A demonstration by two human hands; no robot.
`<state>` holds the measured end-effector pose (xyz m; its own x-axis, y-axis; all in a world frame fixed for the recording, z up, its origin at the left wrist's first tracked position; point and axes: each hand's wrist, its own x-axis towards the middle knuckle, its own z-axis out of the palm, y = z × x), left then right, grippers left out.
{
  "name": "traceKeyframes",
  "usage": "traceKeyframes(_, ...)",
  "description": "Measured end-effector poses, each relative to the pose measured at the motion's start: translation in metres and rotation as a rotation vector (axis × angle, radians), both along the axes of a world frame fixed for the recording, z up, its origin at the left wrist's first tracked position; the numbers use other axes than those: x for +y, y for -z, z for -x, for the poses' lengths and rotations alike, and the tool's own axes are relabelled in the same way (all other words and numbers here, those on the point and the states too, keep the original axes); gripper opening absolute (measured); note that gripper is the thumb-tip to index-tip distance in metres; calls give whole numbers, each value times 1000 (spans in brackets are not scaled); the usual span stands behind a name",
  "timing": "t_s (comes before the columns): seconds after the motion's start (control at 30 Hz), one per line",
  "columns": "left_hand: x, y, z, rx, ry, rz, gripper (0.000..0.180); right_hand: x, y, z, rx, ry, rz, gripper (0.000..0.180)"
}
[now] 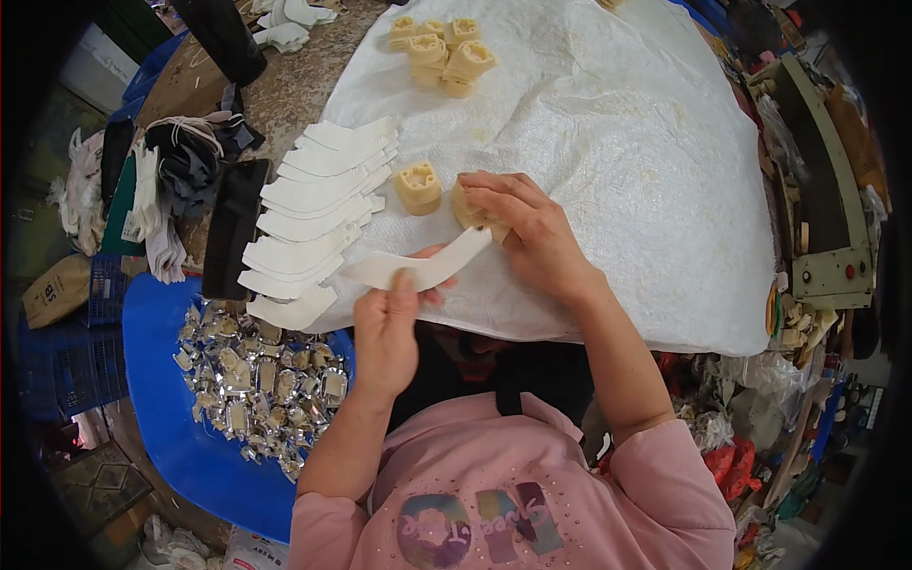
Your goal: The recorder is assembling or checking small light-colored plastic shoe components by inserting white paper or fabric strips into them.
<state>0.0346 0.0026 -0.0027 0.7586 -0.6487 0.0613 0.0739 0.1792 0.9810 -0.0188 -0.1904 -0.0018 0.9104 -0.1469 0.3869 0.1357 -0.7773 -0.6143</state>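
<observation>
Between thumb and fingers, my left hand [397,318] pinches a curved white strip [439,263]. The strip's far end meets a cream-coloured block [465,211], which my right hand [532,228] grips from above and the right side. Much of that block is hidden under my fingers. Just left of it stands a similar cream block [417,188] with holes in its top, untouched. Further left, a row of overlapping curved white strips [318,204] lies fanned along the edge of the white sheet.
A white woven sheet [617,171] covers the work surface. Several cream blocks [445,55] are clustered at its far side. A black phone-like slab [235,228] lies left of the strips. Below it, a blue tub [157,380] holds many shiny silver pieces. A green metal machine [836,190] stands at right.
</observation>
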Motion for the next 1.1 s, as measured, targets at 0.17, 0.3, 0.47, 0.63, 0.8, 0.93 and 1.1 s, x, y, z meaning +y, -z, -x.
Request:
traceKeyframes(0.17,-19,7,-5,-636,108,-151,26,-6,-1,7,56,-114,-280,51)
traceKeyframes(0.3,-27,10,-2,-805,101,-197,26,-3,6,5,12,-27,-134,53)
traceKeyframes(0.47,-30,3,-2,-887,106,-271,30,-1,11,3,-68,44,-29,42)
traceKeyframes(0.63,-32,9,-4,-922,81,-281,28,-2,13,-2,26,336,-638,24)
traceKeyframes(0.8,-29,4,-2,-715,87,-309,25,-11,2,12,-218,382,-1112,28)
traceKeyframes(0.93,-15,4,3,-148,-3,-112,31,15,-11,39,-287,273,-1242,32)
traceKeyframes(1.1,-2,-2,23,309,-77,223,35,58,-24,57,-344,41,-732,33)
